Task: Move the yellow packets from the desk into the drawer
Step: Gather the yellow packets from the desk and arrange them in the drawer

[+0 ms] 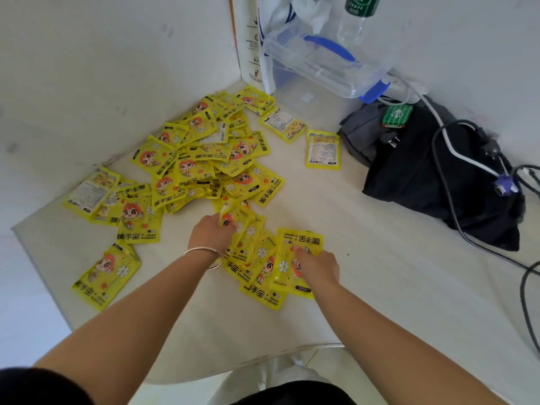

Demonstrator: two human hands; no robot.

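Desk of pale, off-white laminate, set into a white-walled corner and seen from above. Glossy yellow foil packets, printed with a red-haired cartoon figure and the words "HAND WARMER", lie heaped and overlapping across the left and middle of the surface; a few lie apart at the heap's right edge, label side up. A smaller fan of the same packets lies nearest the person, between the two hands.

Left hand, with a thin silver bangle at the wrist, is closed on the upper end of one packet in the fan. Right hand rests on the fan's right side, its fingers curled and pinching a packet's face. Both forearms are bare, extending from black sleeves.

Against the back wall stand a clear plastic lidded storage box with blue clasps and a clear plastic bottle with a green label. To the right lies a black fabric bag, with grey and black cables draped over it.
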